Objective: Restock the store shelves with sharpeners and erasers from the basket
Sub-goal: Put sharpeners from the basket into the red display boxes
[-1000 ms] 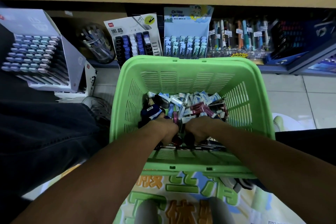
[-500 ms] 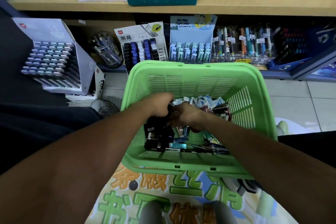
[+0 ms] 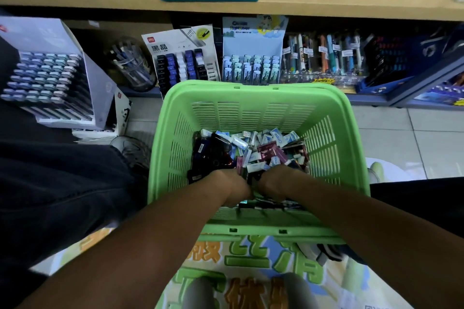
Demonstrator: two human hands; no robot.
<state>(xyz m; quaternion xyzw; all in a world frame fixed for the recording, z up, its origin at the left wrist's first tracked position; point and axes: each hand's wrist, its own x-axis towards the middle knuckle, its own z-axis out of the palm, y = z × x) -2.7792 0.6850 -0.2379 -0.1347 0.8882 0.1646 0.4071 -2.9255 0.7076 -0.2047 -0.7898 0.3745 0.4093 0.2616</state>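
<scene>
A green slotted basket [image 3: 251, 89] stands in front of me on a printed mat. Its bottom holds a heap of small wrapped erasers [image 3: 263, 144] in white, blue and maroon. Dark sharpeners [image 3: 211, 154] lie at the heap's left. My left hand [image 3: 231, 187] and my right hand [image 3: 277, 179] are side by side, knuckles up, at the near edge of the heap. Their fingers are buried among the items, so any grip is hidden. On the low shelf behind the basket stand a card display of black, blue and white blocks [image 3: 183, 65] and a pale blue display [image 3: 252, 68].
Packaged pens [image 3: 324, 57] hang to the right of the displays. A clear jar [image 3: 130, 65] and a grey marker box [image 3: 45, 78] sit to the left. My dark trouser leg [image 3: 55, 183] and shoe [image 3: 133, 149] flank the basket's left. A wooden shelf [image 3: 301, 7] runs above.
Both hands went from the near side of the heap toward the far left among the dark sharpeners. They have since come back to the near edge.
</scene>
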